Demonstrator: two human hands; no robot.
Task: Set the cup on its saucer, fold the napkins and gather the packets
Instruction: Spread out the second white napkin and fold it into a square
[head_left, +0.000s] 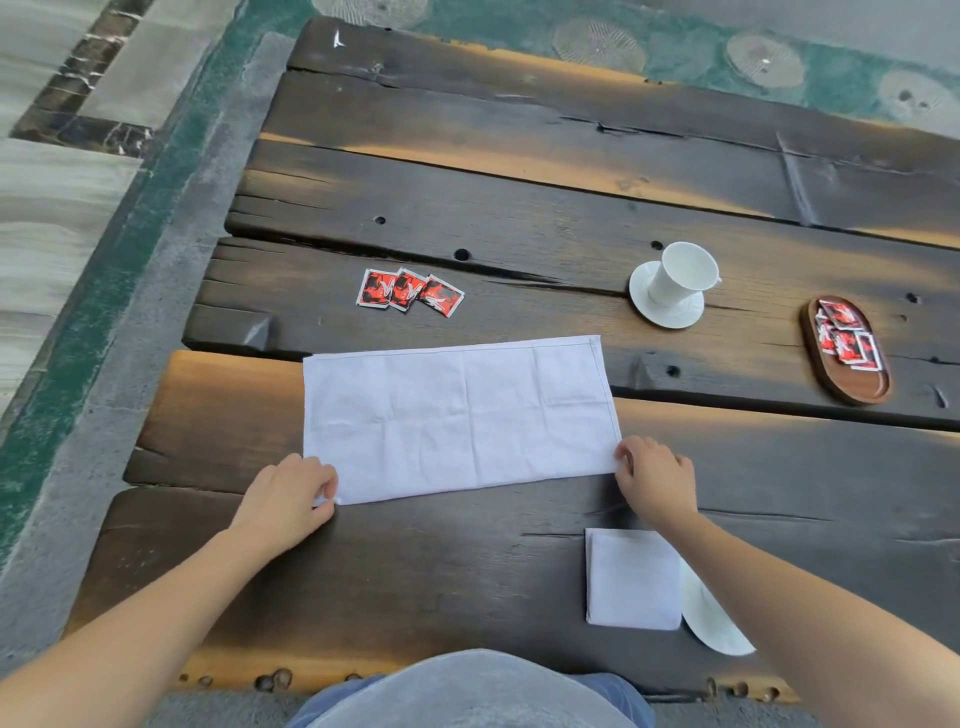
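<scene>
From where I stand, the napkin (457, 415) lies flat as a long rectangle across the middle of the frame on the table (519, 218), and each hand has taken a near corner. The left hand (288, 493) pinches the lower-left corner between thumb and fingertips, and the right hand (657, 480) pinches the lower-right corner with its fingers curled. Gripping both corners at once looks like the set-up for lifting the near edge and carrying it over evenly. A folded napkin (631, 577) sits at lower right, overlapping a white plate (714, 626). The cup (680, 275) stands on its saucer (670, 314) right of centre, so that part seems done. Three loose packets (410, 291) lie fanned and overlapping above the napkin's left end. They are well apart from the wooden tray (857, 387) at far right, which holds the gathered packets (844, 340). I'd guess those three come last.
</scene>
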